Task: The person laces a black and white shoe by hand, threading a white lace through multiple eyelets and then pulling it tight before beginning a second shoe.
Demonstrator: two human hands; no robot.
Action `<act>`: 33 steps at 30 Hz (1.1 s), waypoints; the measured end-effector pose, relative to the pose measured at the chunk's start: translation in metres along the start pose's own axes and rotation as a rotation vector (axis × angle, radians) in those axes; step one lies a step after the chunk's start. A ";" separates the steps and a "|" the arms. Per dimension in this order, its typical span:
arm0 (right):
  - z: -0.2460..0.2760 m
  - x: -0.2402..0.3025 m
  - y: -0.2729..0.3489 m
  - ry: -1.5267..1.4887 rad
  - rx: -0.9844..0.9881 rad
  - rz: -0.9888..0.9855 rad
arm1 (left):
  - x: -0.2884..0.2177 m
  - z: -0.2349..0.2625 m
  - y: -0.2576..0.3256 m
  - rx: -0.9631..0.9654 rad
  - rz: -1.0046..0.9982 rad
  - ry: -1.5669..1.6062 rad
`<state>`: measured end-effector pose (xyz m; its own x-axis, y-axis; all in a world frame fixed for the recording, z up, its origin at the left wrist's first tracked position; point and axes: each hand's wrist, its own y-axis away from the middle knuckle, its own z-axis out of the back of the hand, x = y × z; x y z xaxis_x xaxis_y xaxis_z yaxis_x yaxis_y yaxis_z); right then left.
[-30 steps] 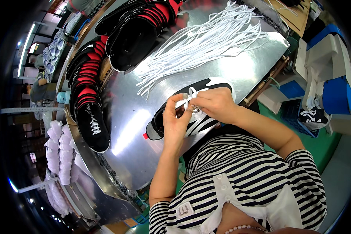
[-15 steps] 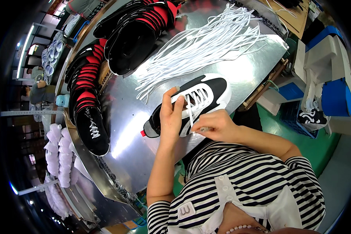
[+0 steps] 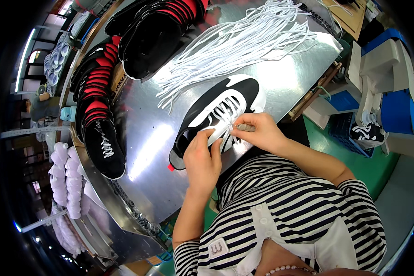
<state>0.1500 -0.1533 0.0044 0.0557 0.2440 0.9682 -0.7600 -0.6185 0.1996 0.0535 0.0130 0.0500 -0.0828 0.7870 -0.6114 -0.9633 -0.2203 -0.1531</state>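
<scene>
A black shoe upper with white side stripes (image 3: pixel 216 108) lies flat on the shiny metal table (image 3: pixel 147 138), its eyelet area toward me. My left hand (image 3: pixel 202 158) presses on the near end of it, fingers pinching a white lace (image 3: pixel 225 120) at the eyelets. My right hand (image 3: pixel 257 131) holds the same lace from the right, with a small grey tool or lace tip between its fingers. A big bundle of loose white laces (image 3: pixel 244 43) fans out just beyond the shoe.
Stacks of black and red shoe uppers (image 3: pixel 96 115) line the table's far left, more of them at the top (image 3: pixel 156 27). White moulded parts (image 3: pixel 64 184) hang at the left. A white-and-blue machine (image 3: pixel 386 78) and a blue crate (image 3: pixel 354 131) stand on the green floor at right.
The shoe has been laid flat and further out on the table. Both hands moved back onto its lacing area, the right hand rising from the table edge to the lace.
</scene>
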 end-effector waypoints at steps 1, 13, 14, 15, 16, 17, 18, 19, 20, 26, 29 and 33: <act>-0.003 -0.003 -0.002 -0.053 -0.016 0.017 | 0.000 0.001 -0.002 0.020 0.032 0.039; -0.008 0.013 -0.029 -0.149 -0.132 0.207 | -0.005 -0.008 -0.016 0.007 0.167 0.077; -0.006 0.011 -0.029 -0.149 -0.138 0.232 | -0.004 -0.009 -0.017 -0.010 0.156 0.069; -0.004 0.011 -0.024 -0.106 -0.118 0.228 | -0.002 -0.010 -0.016 -0.026 0.149 0.059; -0.001 0.013 -0.015 -0.063 -0.098 0.226 | -0.001 -0.010 -0.016 -0.044 0.141 0.049; 0.002 0.013 -0.007 -0.020 -0.079 0.224 | 0.001 -0.011 -0.016 -0.056 0.141 0.047; 0.004 0.011 0.000 0.012 -0.052 0.216 | 0.001 -0.012 -0.016 -0.064 0.138 0.049; 0.006 0.009 0.007 0.043 -0.024 0.209 | 0.001 -0.013 -0.016 -0.072 0.134 0.050; 0.008 0.009 0.010 0.074 0.004 0.202 | 0.001 -0.013 -0.016 -0.073 0.133 0.051; 0.012 0.012 0.006 0.165 0.045 0.139 | 0.000 -0.014 -0.017 -0.087 0.017 0.087; 0.011 0.015 -0.004 0.206 0.070 0.108 | 0.004 -0.014 -0.013 -0.037 -0.084 0.040; -0.011 0.016 -0.017 0.224 0.018 0.035 | 0.003 -0.016 -0.013 -0.007 -0.151 -0.072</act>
<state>0.1567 -0.1313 0.0149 -0.1172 0.3806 0.9173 -0.7469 -0.6425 0.1712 0.0698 0.0091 0.0373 0.0442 0.8505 -0.5242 -0.9646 -0.1003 -0.2440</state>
